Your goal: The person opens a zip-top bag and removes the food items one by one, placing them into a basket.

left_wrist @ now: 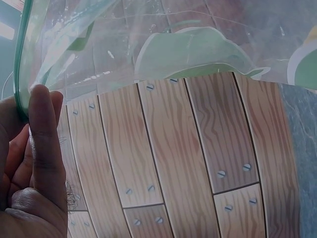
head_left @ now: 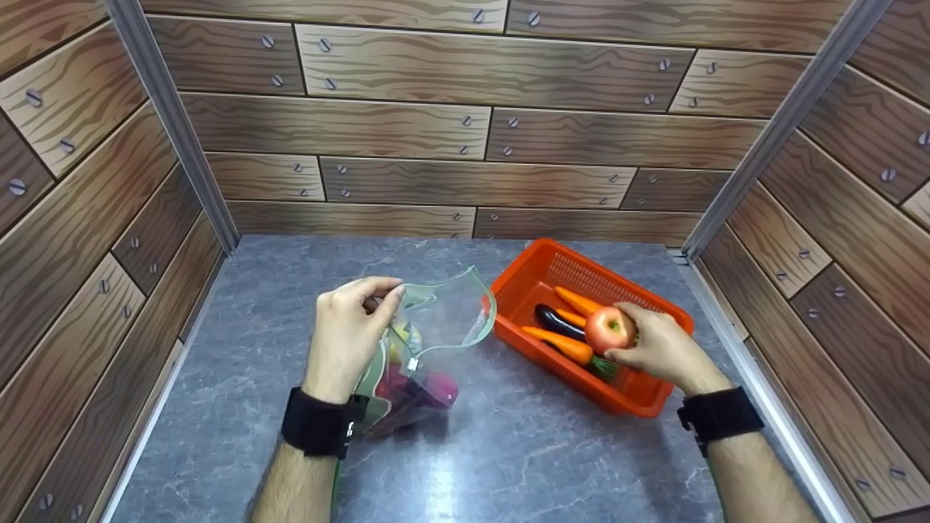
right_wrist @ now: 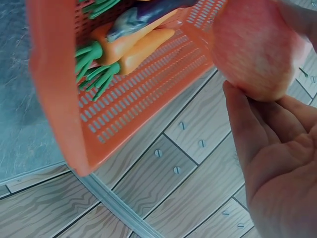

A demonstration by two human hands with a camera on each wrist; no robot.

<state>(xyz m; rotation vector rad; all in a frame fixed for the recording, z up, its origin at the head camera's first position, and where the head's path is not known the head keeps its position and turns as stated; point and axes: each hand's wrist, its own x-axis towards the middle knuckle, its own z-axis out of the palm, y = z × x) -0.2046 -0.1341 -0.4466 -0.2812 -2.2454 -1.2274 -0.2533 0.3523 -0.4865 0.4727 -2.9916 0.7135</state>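
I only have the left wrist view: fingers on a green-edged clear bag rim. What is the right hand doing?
Observer: The right hand grips an apple over the orange basket.
Operator: Anything left in that basket?
Observer: Carrots and an eggplant lie inside it.
Operator: Is the bag empty?
Observer: No, the bag, held open by the left hand, already holds pink and yellow items.

Both hands [head_left: 349, 327] [head_left: 657, 349] curled, gripping
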